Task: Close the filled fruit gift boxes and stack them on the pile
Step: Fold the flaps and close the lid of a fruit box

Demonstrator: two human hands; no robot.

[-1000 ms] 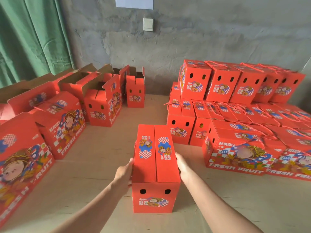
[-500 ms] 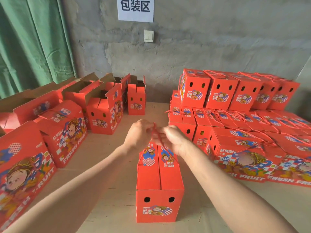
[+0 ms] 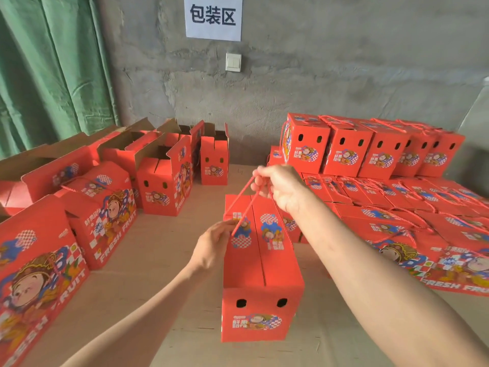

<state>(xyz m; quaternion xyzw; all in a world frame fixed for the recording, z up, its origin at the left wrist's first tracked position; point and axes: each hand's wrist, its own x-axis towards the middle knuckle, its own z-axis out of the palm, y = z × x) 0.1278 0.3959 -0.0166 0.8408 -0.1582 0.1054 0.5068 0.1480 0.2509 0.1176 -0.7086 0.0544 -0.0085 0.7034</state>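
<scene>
On the table, closed gift box is sitting upright, long axis pointing at the wall, holed end nearest; right hand is gripping rope handle, left hand is pinching its lower end.

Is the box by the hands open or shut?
Shut. On the box both top flaps lie flat, meeting along a middle seam. The right hand holds its rope handle.

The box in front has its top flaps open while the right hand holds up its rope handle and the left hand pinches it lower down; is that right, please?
Not quite: the head view shows the box with top flaps closed. The right hand holds up the rope handle, and the left hand pinches it lower down.
</scene>
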